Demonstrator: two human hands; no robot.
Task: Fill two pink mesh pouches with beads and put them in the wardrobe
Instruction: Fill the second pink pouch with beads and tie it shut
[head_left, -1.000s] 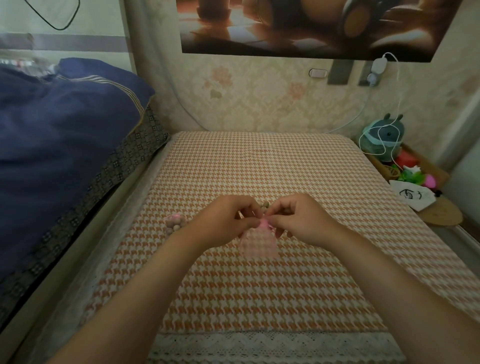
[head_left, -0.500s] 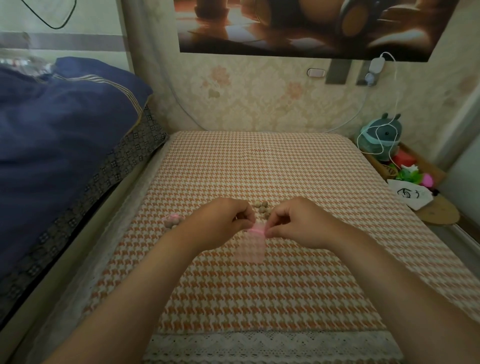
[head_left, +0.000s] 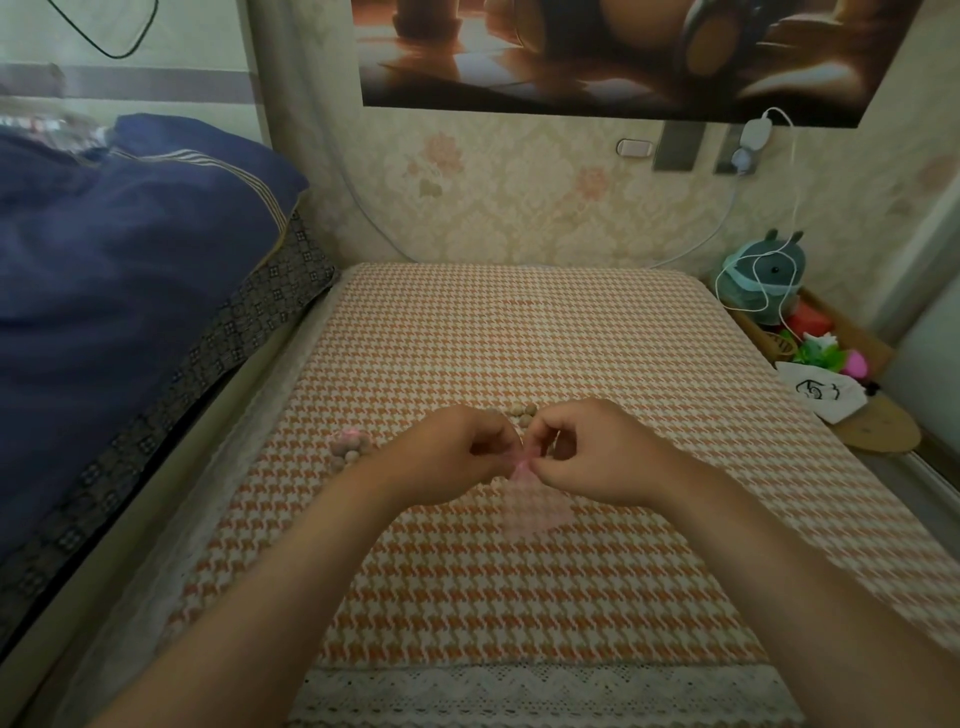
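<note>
1. Currently judged as the opening step on the pouch (head_left: 537, 501): empty, pink, sheer, body draped on the surface (head_left: 519, 613), neck lifted just above it.
2. Left hand (head_left: 452, 457) curled, pinching the neck from the left; right hand (head_left: 592, 460) curled, pinching it from the right. Fingertips of the two almost meeting at the gathered top.
3. Mouth open or drawn closed: cannot tell, hidden by fingers and blurred.
4. Beads (head_left: 522, 413) loose on the surface just beyond the hands, partly hidden behind the knuckles.
5. Recommended for the step: pinch one layer of mesh per hand, not any drawstring; draw apart gently and evenly to a gaping mouth; avoid tugging a string, likely to cinch the neck tighter.
6. Recommended further: keep the body resting on the surface, mouth up and toward the beads; free one hand for loading only with the rim propped open by the other. Round beads likely to roll if knocked; keep wrists clear of the heap.
7. Count, pouches: two. One in hand; second pouch (head_left: 349, 441) lying just left of the left wrist, lumpy with beads and judged already filled.
8. Count, loose beads: about four visible; rest hidden, total not determinable.
9. Count, hands: two, both engaged on the one pouch. Wardrobe: not in view.
</note>
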